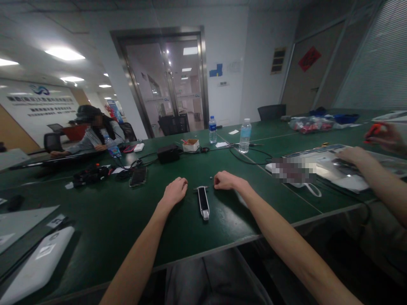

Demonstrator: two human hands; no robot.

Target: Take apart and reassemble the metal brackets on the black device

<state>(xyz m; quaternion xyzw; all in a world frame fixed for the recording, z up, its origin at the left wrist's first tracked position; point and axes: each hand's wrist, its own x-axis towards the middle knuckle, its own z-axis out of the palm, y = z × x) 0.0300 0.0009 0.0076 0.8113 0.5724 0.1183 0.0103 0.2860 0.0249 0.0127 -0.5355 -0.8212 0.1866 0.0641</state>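
Note:
A slim black and silver device (203, 202) lies lengthwise on the green table (104, 220) in front of me. My left hand (175, 190) rests on the table just left of the device's far end, fingers curled under, with nothing visible in it. My right hand (226, 181) rests just right of that end in a loose fist, fingertips close to the device's tip. Whether either hand touches the device is unclear. A tiny dark part (210, 175) lies on the table beyond the hands.
Two water bottles (244, 135) stand farther back, with a small box (190, 145), a black adapter (168, 153), cables and a phone (138, 176). A person sits at far left. Another person's arm (375, 178) and hand with a red tool reach over a tray at right. White cases lie near left.

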